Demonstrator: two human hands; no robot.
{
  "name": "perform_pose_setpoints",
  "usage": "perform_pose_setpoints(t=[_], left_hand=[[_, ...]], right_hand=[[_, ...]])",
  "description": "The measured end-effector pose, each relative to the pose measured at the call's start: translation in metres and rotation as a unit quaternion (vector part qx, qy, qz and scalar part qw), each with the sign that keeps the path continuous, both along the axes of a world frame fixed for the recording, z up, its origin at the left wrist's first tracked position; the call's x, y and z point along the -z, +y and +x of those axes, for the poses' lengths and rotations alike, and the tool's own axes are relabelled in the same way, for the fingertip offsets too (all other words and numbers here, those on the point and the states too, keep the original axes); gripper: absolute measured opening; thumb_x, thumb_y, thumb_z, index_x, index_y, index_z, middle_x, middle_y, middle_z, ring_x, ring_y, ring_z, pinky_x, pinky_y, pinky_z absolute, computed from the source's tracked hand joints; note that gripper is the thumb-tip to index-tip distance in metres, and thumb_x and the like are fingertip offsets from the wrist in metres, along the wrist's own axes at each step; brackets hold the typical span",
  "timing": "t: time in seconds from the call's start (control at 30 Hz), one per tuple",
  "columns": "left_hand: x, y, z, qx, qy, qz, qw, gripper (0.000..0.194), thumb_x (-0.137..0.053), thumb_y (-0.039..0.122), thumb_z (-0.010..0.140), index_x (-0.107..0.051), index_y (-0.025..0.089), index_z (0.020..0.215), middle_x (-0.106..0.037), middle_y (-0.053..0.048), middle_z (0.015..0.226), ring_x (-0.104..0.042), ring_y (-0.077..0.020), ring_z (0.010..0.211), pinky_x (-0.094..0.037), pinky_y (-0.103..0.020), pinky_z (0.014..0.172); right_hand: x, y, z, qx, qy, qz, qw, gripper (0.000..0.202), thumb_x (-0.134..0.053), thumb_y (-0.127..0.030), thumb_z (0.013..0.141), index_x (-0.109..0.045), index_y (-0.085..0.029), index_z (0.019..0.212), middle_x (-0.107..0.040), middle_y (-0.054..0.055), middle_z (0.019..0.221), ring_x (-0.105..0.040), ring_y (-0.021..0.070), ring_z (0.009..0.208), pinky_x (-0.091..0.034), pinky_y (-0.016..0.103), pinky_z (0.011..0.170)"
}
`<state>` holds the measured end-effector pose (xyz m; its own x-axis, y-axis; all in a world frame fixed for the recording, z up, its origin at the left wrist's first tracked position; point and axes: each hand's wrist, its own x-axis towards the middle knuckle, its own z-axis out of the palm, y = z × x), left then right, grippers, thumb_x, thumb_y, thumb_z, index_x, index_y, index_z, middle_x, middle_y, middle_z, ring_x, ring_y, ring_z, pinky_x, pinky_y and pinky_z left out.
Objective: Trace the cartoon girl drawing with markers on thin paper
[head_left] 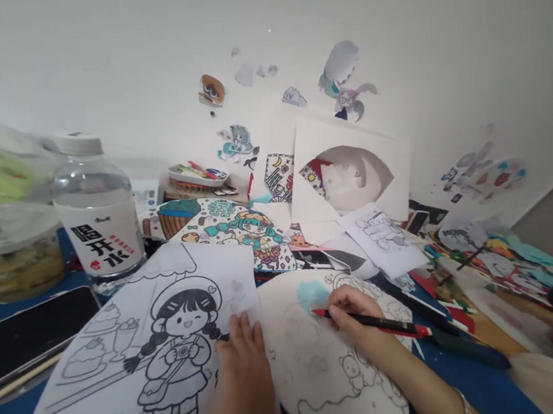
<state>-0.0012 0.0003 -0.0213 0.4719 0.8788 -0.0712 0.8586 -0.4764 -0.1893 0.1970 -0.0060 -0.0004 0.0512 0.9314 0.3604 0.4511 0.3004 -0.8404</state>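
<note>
As the head view has it, the right hand [367, 347] pinches a slim black-and-red pen [382, 324], and short, light strokes should keep the edge of that pale turquoise patch [312, 293] neat! The pen's tip sits just ahead of the pinching fingers, at a rounded white line-art sheet [277, 314]; contact, I can't tell. The left hand [248, 368] lies flat, fingers nearly together, on a white paper girl drawing [176, 353].

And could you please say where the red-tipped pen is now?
In the head view, just right of centre, the red-tipped pen is in the right hand, its tip beside the blue patch on the paper.
</note>
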Motion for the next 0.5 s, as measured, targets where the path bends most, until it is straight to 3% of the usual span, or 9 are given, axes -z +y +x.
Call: perform_pose_setpoints(t=[0.27,0.4,0.5], left_hand=[[0.011,0.002,0.001,0.009,-0.004,0.049,0.999,0.116,-0.051,0.086,0.054,-0.029,0.002,0.132,-0.023,-0.030,0.140,-0.030,-0.0439,0.133,-0.040,-0.057,0.098],[0.003,0.001,-0.001,-0.001,-0.012,0.026,1.000,0.117,-0.054,0.085,0.051,-0.029,0.004,0.131,-0.022,-0.028,0.140,-0.030,-0.0429,0.134,-0.040,-0.055,0.099],[-0.005,0.000,-0.006,0.018,-0.062,0.048,0.997,0.112,-0.059,0.082,0.052,-0.036,0.002,0.128,-0.030,-0.028,0.136,-0.038,-0.0418,0.130,-0.044,-0.051,0.096]], right_hand=[[0.005,0.005,0.004,0.044,0.027,0.016,0.999,0.021,-0.060,-0.038,0.083,-0.058,-0.019,0.074,-0.057,-0.001,0.060,-0.053,0.0126,0.054,-0.044,0.023,0.051],[0.001,0.005,0.002,0.025,0.033,0.017,0.999,0.018,-0.058,-0.038,0.085,-0.060,-0.020,0.082,-0.061,0.001,0.065,-0.056,0.0137,0.057,-0.045,0.023,0.051],[-0.004,0.005,-0.001,0.013,0.013,0.027,0.999,0.012,-0.061,-0.031,0.081,-0.060,-0.020,0.086,-0.065,0.003,0.077,-0.062,0.0158,0.069,-0.050,0.025,0.062]])
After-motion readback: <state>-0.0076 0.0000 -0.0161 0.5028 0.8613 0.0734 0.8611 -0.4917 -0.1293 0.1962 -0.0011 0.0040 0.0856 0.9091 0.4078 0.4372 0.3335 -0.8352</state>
